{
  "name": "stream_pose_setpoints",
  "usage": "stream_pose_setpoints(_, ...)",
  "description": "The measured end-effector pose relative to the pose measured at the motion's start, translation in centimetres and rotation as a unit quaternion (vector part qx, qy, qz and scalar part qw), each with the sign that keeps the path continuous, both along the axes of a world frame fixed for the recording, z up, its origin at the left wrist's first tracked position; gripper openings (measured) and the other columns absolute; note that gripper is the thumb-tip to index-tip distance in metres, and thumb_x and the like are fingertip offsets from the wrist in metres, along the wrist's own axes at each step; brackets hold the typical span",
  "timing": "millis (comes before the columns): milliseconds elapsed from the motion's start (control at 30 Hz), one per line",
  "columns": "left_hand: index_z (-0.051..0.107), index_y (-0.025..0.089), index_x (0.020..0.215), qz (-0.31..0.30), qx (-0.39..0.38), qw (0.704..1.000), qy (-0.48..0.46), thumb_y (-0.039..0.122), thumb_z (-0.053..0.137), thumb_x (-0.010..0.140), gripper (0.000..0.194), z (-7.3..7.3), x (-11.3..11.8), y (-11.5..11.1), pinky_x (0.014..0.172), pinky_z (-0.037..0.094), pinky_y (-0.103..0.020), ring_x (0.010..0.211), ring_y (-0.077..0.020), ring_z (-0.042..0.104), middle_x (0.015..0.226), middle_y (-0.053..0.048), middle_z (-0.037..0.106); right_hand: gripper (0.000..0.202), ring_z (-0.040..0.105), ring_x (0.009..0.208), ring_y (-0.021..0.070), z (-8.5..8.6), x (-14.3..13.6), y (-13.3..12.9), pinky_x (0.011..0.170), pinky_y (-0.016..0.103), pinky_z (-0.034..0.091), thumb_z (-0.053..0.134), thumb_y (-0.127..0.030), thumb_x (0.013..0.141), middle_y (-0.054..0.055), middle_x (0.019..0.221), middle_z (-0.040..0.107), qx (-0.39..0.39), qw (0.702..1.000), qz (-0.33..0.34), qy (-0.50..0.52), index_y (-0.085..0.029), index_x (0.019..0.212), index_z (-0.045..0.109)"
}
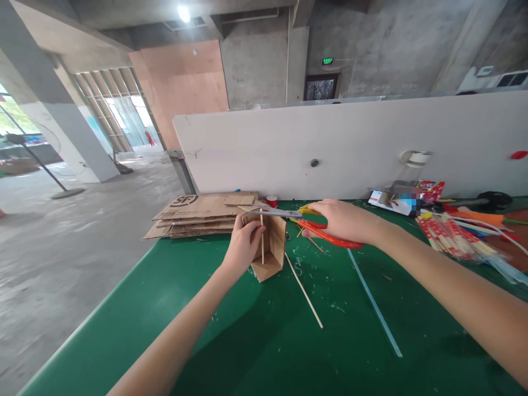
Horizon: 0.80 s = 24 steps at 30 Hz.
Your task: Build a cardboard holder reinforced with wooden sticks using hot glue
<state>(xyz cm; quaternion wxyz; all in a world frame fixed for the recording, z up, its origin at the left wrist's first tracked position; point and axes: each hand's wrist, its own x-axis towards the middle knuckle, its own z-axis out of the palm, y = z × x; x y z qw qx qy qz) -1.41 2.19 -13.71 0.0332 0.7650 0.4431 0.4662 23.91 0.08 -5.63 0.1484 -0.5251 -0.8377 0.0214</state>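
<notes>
My left hand pinches a thin wooden stick that stands upright inside a small folded cardboard piece. In my right hand are scissors with red and yellow handles. Their blades reach left, across the upper end of the stick and over the cardboard's top edge. Whether the blades touch the stick I cannot tell. Another wooden stick lies on the green tabletop in front of the cardboard. Farther right lies a pale blue translucent strip.
Flattened cardboard boxes are stacked at the back left, beside a red roll. Packs of wrapped chopsticks and a box lie at the right. A white partition stands behind the table. Scraps litter the middle.
</notes>
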Motion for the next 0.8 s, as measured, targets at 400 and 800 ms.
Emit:
stream_pose_setpoints(400,0.065,0.017,0.088,-0.003,0.015,1.000,0.001,0.023,0.050,0.090,0.017,-0.03,-0.07,0.08,0.085,0.051,-0.038,0.089,-0.0193,0.055,0.096,-0.008,0.049,0.064,0.063,0.095,0.0307,0.24,0.22,0.71,0.080,0.045,0.048,0.059,-0.063,0.071,0.011,0.116,0.064,0.005,1.000,0.008,-0.014,-0.024,0.123,0.059)
stream_pose_setpoints(800,0.065,0.017,0.087,-0.006,0.019,1.000,0.021,0.021,0.050,0.090,0.017,0.47,-0.21,0.13,0.090,0.050,-0.039,0.096,-0.0209,0.056,0.101,-0.009,0.050,0.066,0.063,0.095,0.0311,0.71,-0.07,1.04,0.076,0.043,0.048,0.059,-0.066,0.070,0.011,0.116,0.065,0.006,1.000,0.007,-0.021,-0.024,0.121,0.060)
